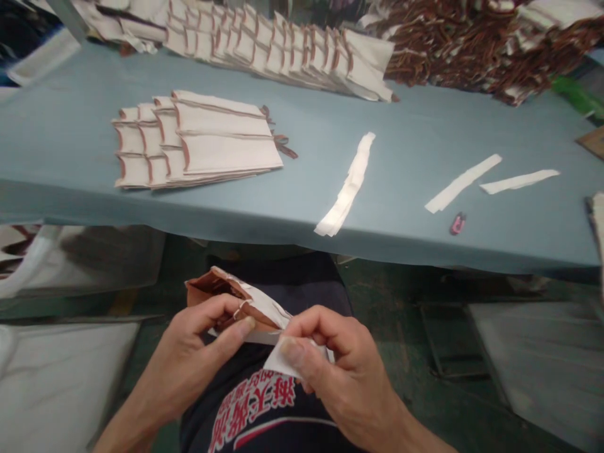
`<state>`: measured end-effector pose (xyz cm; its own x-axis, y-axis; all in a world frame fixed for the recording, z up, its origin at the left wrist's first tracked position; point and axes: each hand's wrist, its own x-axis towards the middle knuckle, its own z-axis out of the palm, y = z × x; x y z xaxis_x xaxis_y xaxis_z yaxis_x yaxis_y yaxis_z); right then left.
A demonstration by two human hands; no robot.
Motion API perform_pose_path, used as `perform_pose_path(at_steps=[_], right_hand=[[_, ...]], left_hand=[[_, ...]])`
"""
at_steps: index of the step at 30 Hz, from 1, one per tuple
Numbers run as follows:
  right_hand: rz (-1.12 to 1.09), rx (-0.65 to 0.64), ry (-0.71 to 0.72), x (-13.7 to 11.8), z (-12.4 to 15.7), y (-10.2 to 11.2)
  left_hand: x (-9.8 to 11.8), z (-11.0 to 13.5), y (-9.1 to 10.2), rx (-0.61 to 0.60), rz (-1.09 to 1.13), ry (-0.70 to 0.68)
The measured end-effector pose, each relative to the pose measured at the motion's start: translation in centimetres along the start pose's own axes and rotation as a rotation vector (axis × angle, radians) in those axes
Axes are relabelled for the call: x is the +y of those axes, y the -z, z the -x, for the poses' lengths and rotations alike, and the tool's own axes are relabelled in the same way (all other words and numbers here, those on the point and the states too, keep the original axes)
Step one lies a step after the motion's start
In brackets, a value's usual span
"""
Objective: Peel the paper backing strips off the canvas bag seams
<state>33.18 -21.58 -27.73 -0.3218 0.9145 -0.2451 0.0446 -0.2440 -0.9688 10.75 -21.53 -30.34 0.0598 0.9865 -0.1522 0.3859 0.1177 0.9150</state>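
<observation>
Over my lap, my left hand (201,349) pinches a white fabric pouch (265,303) with brown lining between thumb and fingers. The pouch tilts, and its brown inside shows at the upper left. My right hand (346,371) is closed on a small white strip (279,361) at the pouch's lower right edge. Whether those fingers also grip the pouch edge cannot be made out. Beyond my hands, a stack of white pouches (226,151) with brown edges and cords lies on the blue-covered table (302,119).
Overlapping white strips (346,185) lie near the table's front edge. Farther right are two more groups of white strips (465,182) and pink thread snips (457,224). Along the back stand a row of white pouches (283,50) and a brown pile (453,50). White-covered bins (61,377) flank my seat.
</observation>
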Motion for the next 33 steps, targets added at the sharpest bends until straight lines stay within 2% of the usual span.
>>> perform_pose_path(at_steps=[7, 14, 21, 27, 30, 33], right_hand=[[0.109, 0.132, 0.114, -2.7, -1.4, -0.6], [0.208, 0.124, 0.101, -3.5, -2.1, -0.1], [0.259, 0.158, 0.131, -2.9, -2.6, -0.4], [0.283, 0.139, 0.106, -2.6, -3.0, -0.4], [0.276, 0.120, 0.069, -2.4, -3.1, -0.3], [0.260, 0.123, 0.070, -2.2, -3.2, -0.4]], left_hand=[[2.1, -1.0, 0.0, 0.014, 0.096, -0.117], [2.5, -1.1, -0.4, 0.035, 0.117, -0.178], [0.9, -1.1, -1.0, 0.037, 0.237, -0.074], [-1.5, -0.6, -0.9, -0.099, 0.382, 0.100], [-1.7, -0.6, -0.9, -0.094, 0.414, 0.137], [-0.9, -0.9, -1.1, -0.055, 0.456, 0.136]])
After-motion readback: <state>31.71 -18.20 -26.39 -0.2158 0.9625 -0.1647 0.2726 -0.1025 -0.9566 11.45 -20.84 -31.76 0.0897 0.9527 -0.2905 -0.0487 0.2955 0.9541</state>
